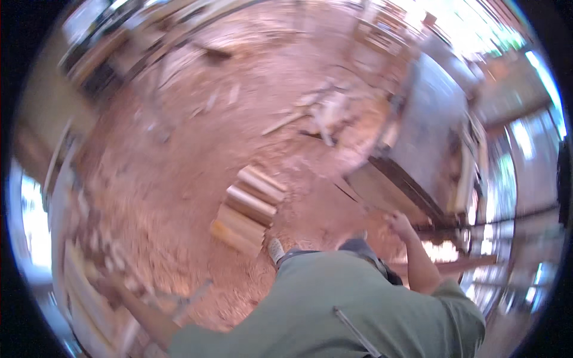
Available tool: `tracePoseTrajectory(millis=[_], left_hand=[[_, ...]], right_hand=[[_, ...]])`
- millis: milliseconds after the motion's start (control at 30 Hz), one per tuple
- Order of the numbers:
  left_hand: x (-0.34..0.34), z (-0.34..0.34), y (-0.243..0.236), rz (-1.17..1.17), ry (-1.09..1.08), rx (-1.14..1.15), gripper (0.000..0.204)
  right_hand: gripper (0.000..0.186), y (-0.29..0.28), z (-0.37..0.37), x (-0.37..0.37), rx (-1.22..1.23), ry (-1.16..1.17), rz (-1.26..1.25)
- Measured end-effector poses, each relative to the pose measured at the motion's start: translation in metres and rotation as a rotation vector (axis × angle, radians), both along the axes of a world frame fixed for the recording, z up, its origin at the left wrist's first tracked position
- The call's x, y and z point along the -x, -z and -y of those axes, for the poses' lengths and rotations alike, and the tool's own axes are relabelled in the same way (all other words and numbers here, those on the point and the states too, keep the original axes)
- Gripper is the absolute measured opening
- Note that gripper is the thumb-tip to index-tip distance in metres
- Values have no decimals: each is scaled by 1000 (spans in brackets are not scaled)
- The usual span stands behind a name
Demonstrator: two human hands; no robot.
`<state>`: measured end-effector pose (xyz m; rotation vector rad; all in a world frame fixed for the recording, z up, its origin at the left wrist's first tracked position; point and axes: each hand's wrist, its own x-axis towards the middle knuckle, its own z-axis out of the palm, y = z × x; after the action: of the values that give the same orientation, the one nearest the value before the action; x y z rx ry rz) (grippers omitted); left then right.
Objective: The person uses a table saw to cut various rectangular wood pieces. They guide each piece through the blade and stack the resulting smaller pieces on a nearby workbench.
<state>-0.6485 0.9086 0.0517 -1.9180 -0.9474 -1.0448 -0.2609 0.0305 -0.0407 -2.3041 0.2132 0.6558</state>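
My left hand (106,281) is low at the left, blurred, over or against pale wooden pieces (83,286); I cannot make out its fingers or whether it holds anything. My right hand (400,224) is out at the right with bent fingers smeared by motion, near the lower edge of a large grey-topped bench (430,131); what it holds, if anything, is unclear. A group of ridged tan wooden pieces (245,209) lies on the dusty floor just ahead of my shoe (276,250).
Loose offcuts (322,116) lie on the reddish, shaving-covered floor (179,149) ahead. Timber and benches (107,59) line the upper left, and a wooden rack (382,36) stands at the back right. A long reddish plank (477,262) lies behind my right arm.
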Motion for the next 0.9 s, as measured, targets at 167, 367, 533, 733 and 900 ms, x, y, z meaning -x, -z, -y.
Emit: tracePoseTrajectory(millis=[167,367,533,733,900], left_hand=[[-177,212,151,-49,342,1092,47],[-363,618,190,-833,1005,1816,50],[-431,788,129,-929,1573,1453,43],[-471,861,78,-977,1500,1607,40],[-524,935,55,-1000,1524,2161,41]], right_hand=[[54,-12,126,-31,223,381,525],[74,-66,289,-90,910,727,494],[73,-70,351,-116,884,683,324],[57,-89,401,-111,338,597,274],[34,-64,355,-50,-884,926,276]])
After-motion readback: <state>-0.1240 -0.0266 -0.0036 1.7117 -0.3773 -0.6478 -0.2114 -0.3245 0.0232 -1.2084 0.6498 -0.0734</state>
